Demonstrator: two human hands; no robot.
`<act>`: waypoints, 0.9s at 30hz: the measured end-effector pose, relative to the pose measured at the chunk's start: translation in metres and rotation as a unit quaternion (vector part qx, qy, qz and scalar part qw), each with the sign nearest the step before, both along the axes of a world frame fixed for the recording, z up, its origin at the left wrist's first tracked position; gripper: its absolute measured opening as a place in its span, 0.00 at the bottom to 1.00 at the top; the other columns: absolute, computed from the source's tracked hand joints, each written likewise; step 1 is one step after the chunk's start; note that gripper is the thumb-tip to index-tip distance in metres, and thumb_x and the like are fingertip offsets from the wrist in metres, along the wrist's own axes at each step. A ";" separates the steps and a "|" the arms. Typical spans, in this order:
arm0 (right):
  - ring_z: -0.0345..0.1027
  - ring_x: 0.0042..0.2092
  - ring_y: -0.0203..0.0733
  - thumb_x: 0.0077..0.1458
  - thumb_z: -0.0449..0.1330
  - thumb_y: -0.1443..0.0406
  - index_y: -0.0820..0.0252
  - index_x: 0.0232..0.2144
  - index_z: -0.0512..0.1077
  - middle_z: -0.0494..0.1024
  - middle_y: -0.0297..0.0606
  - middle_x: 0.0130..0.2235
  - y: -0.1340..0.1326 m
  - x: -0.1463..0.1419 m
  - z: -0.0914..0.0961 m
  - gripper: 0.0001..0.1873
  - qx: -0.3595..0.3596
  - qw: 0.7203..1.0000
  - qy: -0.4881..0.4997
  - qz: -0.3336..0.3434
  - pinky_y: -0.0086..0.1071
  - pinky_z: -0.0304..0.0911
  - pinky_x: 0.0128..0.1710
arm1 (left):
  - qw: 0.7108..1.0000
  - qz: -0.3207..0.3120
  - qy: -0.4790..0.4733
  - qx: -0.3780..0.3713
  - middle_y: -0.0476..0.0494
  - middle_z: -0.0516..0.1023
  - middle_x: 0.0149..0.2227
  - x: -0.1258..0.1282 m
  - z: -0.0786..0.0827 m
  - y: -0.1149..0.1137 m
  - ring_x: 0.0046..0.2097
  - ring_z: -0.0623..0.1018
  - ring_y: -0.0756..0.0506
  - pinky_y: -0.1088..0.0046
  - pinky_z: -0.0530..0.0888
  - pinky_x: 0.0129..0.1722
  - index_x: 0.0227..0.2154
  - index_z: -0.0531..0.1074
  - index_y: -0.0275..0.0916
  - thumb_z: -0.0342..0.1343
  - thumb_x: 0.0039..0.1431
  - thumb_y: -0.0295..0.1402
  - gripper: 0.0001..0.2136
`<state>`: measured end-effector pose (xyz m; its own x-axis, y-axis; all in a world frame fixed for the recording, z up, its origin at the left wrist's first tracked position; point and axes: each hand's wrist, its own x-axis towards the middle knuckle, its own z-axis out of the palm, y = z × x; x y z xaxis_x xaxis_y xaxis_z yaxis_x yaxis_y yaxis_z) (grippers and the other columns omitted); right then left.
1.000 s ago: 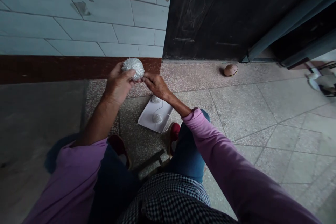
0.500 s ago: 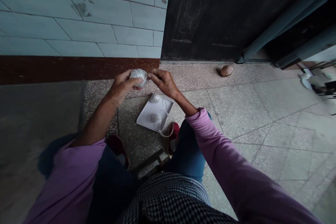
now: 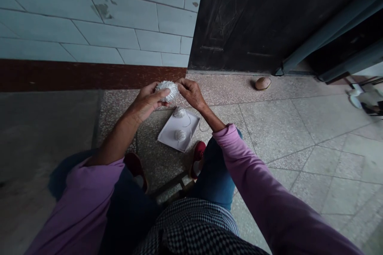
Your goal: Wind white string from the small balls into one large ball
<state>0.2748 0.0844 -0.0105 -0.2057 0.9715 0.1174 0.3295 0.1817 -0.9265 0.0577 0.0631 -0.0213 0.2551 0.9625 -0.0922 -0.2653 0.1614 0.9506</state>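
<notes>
Left hand (image 3: 149,101) curls round white twine ball (image 3: 171,91), just past tray (image 3: 169,133) far edge in view, right hand (image 3: 193,94) fingertips pinched together at ball's right side, can't tell on what, loose strand (image 3: 205,130) looping outside tray's right edge, wide floor (image 3: 275,121) stretching right.

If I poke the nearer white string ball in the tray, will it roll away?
The nearer white string ball looks round, so it would probably roll. The tray's raised rim might stop it. Wound from strands, it may be light and slightly squishy.
</notes>
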 end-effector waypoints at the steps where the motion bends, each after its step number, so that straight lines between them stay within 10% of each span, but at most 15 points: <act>1: 0.69 0.44 0.47 0.90 0.63 0.43 0.48 0.31 0.69 0.75 0.39 0.35 0.001 0.001 -0.001 0.32 0.000 1.000 0.000 0.001 0.43 0.64 0.49 | 1.000 0.006 -0.001 0.000 0.38 0.90 0.47 0.001 -0.001 0.001 0.43 0.88 0.40 0.72 0.84 0.33 0.45 0.84 0.42 0.89 0.50 0.46 0.26; 6: 0.67 0.42 0.48 0.91 0.65 0.37 0.48 0.33 0.68 0.72 0.35 0.33 0.001 0.002 -0.005 0.36 0.006 1.000 -0.003 0.012 0.39 0.69 0.47 | 0.998 0.009 -0.060 0.011 0.38 0.90 0.46 0.008 -0.003 0.009 0.41 0.88 0.40 0.71 0.84 0.35 0.46 0.86 0.42 0.90 0.48 0.48 0.28; 11: 0.74 0.45 0.49 0.95 0.63 0.51 0.51 0.35 0.71 0.76 0.36 0.37 -0.002 -0.013 -0.019 0.29 0.005 0.995 -0.085 0.057 0.38 0.71 0.54 | 0.997 0.025 -0.072 0.027 0.37 0.89 0.43 0.007 -0.007 0.013 0.36 0.85 0.42 0.70 0.79 0.31 0.47 0.86 0.41 0.88 0.53 0.59 0.32; 20: 0.80 0.50 0.51 0.93 0.65 0.55 0.54 0.43 0.82 0.88 0.41 0.46 -0.037 -0.026 -0.011 0.20 -0.013 0.970 -0.114 0.214 0.40 0.74 0.60 | 0.981 0.159 0.062 0.094 0.48 0.88 0.47 -0.011 -0.022 0.028 0.47 0.84 0.43 0.71 0.79 0.42 0.51 0.79 0.43 0.88 0.46 0.38 0.31; 27: 0.71 0.44 0.46 0.88 0.67 0.34 0.55 0.38 0.78 0.77 0.36 0.37 -0.021 0.003 0.012 0.36 0.027 0.993 0.004 0.113 0.38 0.71 0.50 | 0.992 0.022 0.106 0.064 0.42 0.88 0.47 -0.010 0.000 0.008 0.47 0.89 0.37 0.66 0.88 0.41 0.51 0.85 0.41 0.87 0.50 0.48 0.30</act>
